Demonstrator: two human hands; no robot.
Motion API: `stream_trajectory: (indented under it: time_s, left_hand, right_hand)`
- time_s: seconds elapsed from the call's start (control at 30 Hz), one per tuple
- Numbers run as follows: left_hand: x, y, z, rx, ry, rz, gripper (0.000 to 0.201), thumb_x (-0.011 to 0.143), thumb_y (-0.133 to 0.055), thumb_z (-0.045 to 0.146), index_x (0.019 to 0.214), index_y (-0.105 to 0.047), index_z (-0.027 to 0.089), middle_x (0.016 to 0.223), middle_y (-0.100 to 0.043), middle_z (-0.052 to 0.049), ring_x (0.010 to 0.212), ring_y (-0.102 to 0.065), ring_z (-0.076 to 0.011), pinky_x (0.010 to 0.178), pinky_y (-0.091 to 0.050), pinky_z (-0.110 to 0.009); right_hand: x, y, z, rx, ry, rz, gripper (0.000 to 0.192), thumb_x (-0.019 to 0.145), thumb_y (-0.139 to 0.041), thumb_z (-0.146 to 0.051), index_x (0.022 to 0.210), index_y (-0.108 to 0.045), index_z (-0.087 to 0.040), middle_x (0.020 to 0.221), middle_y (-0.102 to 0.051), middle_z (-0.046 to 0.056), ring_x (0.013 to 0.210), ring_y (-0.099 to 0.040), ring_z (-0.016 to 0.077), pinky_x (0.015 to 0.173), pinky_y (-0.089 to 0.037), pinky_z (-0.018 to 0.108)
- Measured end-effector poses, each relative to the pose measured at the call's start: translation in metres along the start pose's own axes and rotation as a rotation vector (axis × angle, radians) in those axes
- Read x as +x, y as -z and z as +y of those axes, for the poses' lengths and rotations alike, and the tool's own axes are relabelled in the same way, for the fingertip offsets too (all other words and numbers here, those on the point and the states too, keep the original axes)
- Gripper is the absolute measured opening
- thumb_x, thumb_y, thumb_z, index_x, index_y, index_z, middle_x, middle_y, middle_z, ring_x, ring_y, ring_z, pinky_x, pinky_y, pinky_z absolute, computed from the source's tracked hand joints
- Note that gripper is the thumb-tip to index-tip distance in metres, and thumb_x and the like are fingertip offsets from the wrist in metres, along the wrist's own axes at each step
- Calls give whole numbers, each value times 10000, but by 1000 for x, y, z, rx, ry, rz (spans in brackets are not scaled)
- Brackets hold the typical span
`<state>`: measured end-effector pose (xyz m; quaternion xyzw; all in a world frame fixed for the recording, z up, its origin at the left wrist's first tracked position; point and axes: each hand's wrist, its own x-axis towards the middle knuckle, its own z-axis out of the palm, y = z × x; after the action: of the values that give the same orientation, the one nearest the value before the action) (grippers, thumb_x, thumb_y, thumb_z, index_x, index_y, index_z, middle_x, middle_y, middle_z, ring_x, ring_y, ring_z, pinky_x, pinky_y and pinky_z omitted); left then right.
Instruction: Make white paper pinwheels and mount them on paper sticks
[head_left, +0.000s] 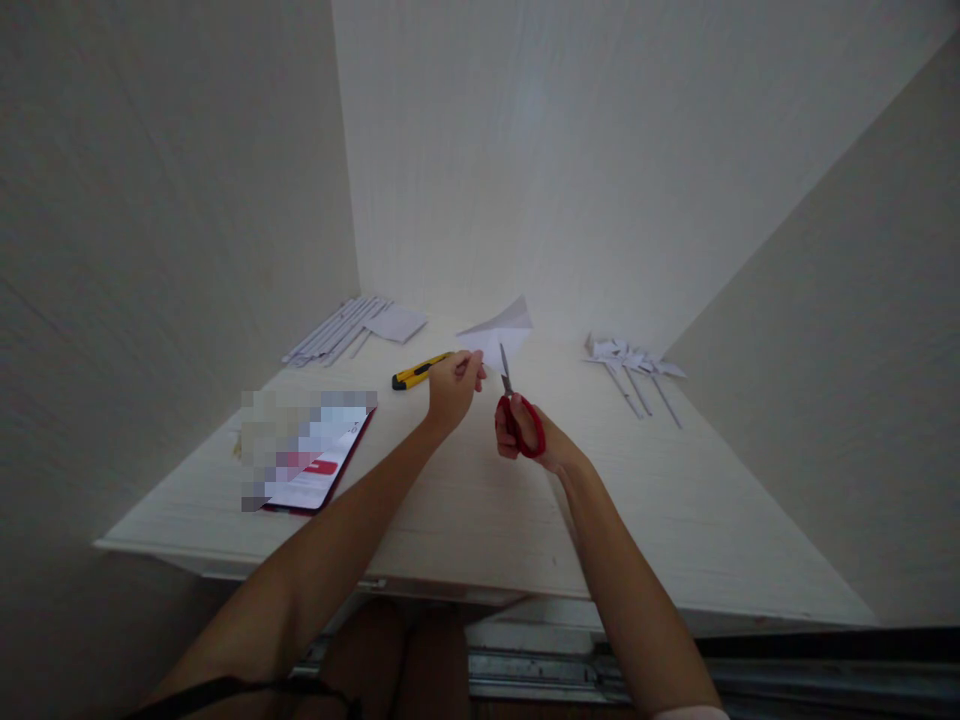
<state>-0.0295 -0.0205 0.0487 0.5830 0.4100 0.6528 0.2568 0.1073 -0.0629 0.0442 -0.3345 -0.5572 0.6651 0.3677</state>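
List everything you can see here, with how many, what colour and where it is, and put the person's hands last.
paper sheet: one, white, folded, held above the table's middle
scissors: one pair, red handles, in the right hand, blades at the paper's edge
utility knife: one, yellow and black, on the table left of the hands
paper sticks: a bunch, white, far left of the table; count unclear
small sheet: one, white, beside those sticks
paper pinwheels: several, white, on sticks, far right of the table
tablet: one, dark red rim, screen lit, near left of the table
table: one, pale wood, set in a corner of pale walls
left hand: pinches the paper sheet
right hand: grips the scissors
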Motion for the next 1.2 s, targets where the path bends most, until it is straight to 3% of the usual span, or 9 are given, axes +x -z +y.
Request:
stream_trajectory:
  time_s: [1.2]
  left_hand:
    - [-1,0,-1,2,-5,-6,340,819,-454,337,535,-511,158,431,-477,32,395,-447,-66,434,-350,-188]
  right_hand:
    - [-3,1,-2,-150,17,30,475,764,-344,-641,659,-416,-183,397,-370,-71,305,-348,70,338,-336,220]
